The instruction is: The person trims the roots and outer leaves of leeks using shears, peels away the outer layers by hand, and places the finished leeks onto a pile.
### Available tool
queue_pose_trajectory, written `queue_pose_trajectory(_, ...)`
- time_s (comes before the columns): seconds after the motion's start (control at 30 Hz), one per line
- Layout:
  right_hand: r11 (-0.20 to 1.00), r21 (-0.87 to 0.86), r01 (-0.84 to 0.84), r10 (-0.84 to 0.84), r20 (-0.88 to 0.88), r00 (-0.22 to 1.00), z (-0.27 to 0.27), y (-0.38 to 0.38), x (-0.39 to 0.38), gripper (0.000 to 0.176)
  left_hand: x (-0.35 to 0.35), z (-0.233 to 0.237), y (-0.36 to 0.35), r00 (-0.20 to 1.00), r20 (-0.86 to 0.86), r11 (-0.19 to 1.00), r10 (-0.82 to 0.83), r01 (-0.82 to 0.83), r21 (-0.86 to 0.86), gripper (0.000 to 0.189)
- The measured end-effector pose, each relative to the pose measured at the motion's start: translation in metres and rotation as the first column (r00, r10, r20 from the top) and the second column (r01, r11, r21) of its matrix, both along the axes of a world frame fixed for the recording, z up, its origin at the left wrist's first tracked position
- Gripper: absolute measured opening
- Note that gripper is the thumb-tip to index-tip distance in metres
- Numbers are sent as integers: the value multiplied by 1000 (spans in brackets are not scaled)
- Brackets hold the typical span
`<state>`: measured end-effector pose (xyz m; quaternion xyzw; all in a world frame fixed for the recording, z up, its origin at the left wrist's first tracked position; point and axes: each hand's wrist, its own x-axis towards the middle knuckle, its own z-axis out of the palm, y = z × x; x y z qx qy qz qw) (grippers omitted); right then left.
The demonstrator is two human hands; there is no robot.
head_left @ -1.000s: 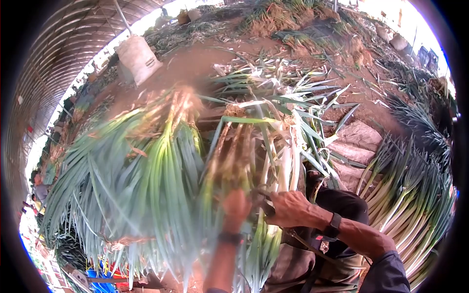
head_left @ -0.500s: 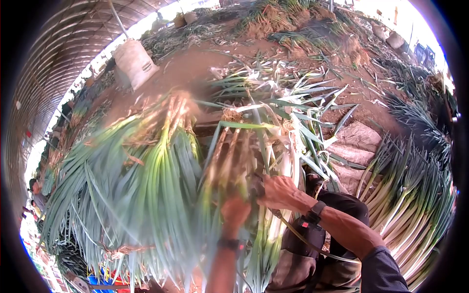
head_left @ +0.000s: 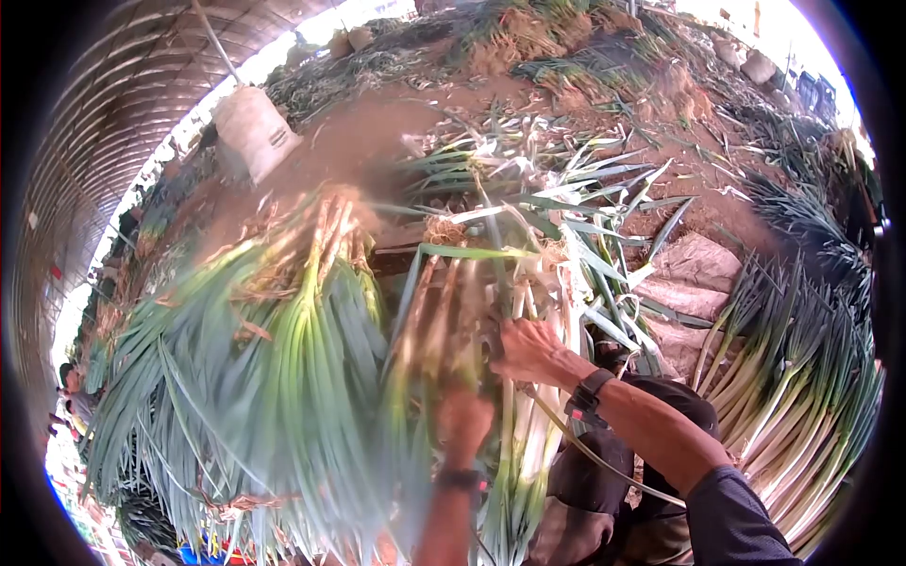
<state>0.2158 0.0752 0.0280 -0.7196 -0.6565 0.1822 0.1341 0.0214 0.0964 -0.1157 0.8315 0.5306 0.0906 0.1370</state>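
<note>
A thick bunch of green onions (head_left: 444, 330), roots up and blurred by motion, stands in front of me. My left hand (head_left: 464, 420) is closed around its stalks low down, a dark band at the wrist. Further up, my right hand (head_left: 530, 349) grips the pale stalks, fingers curled; a black watch sits on that wrist. What else the right hand may hold is hidden. A loose strand trails from under the right wrist toward my lap.
A big heap of green onions (head_left: 274, 377) fills the left. Another stack (head_left: 802, 377) lies at the right. Trimmed leaves (head_left: 557, 179) litter the brown soil ahead. A white sack (head_left: 250, 127) stands at the back left, grey sacking (head_left: 694, 274) beside my knee.
My right hand has slid upward along the stalks, away from my lap. My left hand has dropped slightly lower on the bunch. The view has tilted a little.
</note>
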Motion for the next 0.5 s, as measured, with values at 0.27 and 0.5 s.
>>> queue_pose_trajectory(0.27, 1000, 15, 3, -4, 20, 1000, 6, 12, 14, 67, -11, 20, 24, 964, 236, 915, 126, -21, -403, 58)
queue_pose_trajectory(0.5, 954, -170, -247, 213, -199, 957, 103, -79, -6, 65, -33, 47, 17, 985, 162, 925, 65, 1, -380, 56)
